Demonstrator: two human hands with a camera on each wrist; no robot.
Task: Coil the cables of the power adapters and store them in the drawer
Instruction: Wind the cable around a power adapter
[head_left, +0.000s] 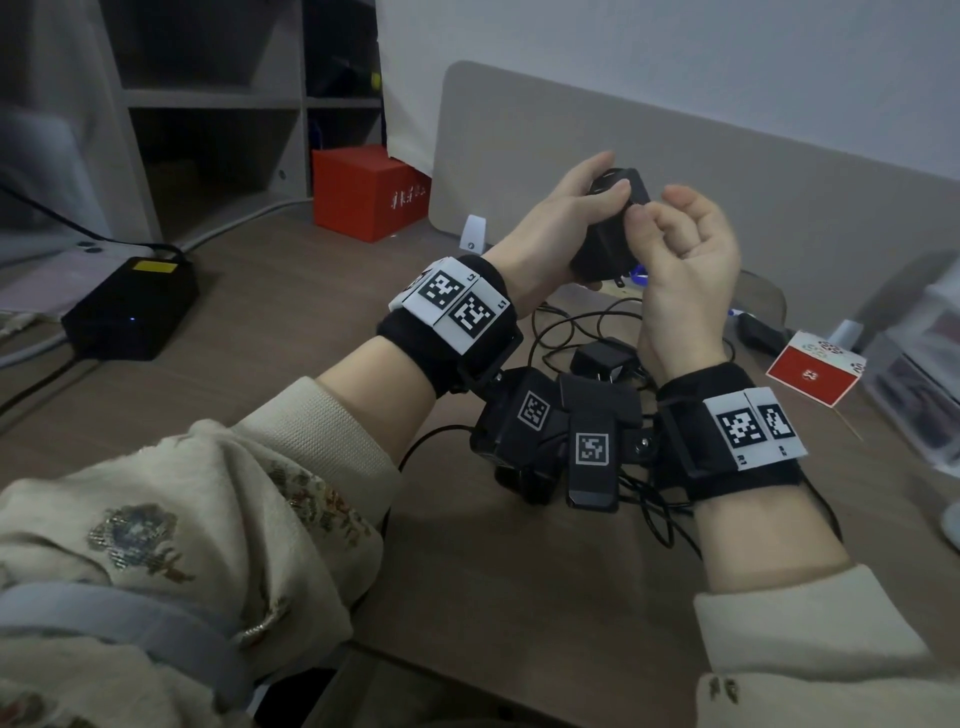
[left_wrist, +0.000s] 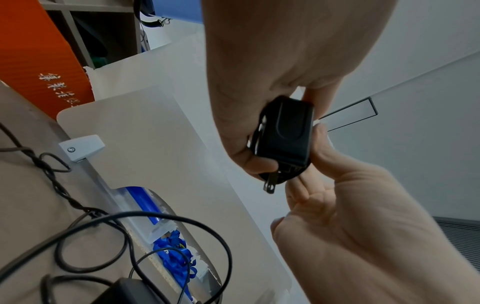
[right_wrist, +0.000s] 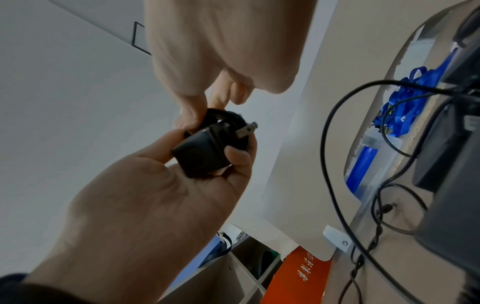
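Left hand (head_left: 558, 221) grips the adapter (head_left: 608, 228) steady so the right hand (head_left: 680, 260) pinches its cable tight.

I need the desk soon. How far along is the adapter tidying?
Done: the cable looks wound around the adapter held up by the left hand. In hand: the right hand pinches at that coil. Left: another adapter and loose cables lie on the desk; no drawer is in view.

Right wrist tag (head_left: 753, 428): "R1", "R2". Red box (head_left: 370, 191) lettering unreadable.
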